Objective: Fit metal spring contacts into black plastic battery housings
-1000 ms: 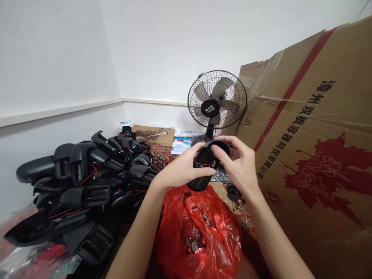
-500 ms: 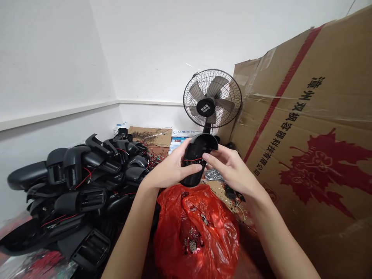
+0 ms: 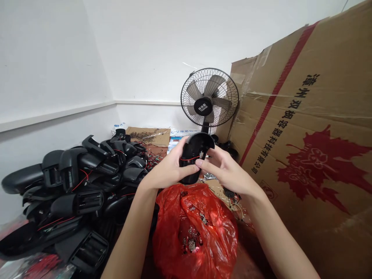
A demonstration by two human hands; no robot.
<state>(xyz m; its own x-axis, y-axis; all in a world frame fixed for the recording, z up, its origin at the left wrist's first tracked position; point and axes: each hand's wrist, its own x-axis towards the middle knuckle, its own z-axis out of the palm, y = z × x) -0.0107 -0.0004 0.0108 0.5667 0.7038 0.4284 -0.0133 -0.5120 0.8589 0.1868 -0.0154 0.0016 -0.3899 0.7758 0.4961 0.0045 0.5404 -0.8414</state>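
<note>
A hollow black plastic housing (image 3: pixel 190 150) is held up in both hands above the red plastic bag. My left hand (image 3: pixel 174 164) wraps its left side, with the thumb lying across the front. My right hand (image 3: pixel 223 164) grips the right side, its thumb pressing inside near the other thumb. A thin red wire (image 3: pixel 188 158) runs across the inside of the housing. Beside the right thumb shows a small metallic piece (image 3: pixel 201 154), too small to name. Below, the open red plastic bag (image 3: pixel 215 232) holds many small metal parts (image 3: pixel 192 242).
Similar black housings (image 3: pixel 90 201) lie heaped on the left, some with red wires. A fan (image 3: pixel 207 99) stands at the back before the white wall. A large cardboard box (image 3: pixel 319 128) leans along the right. Cardboard (image 3: pixel 159 135) with small dark pieces lies behind.
The right thumb has shifted left and down inside the housing, and a small metallic piece now shows beside it. The view has moved slightly. Both hands keep hold.
</note>
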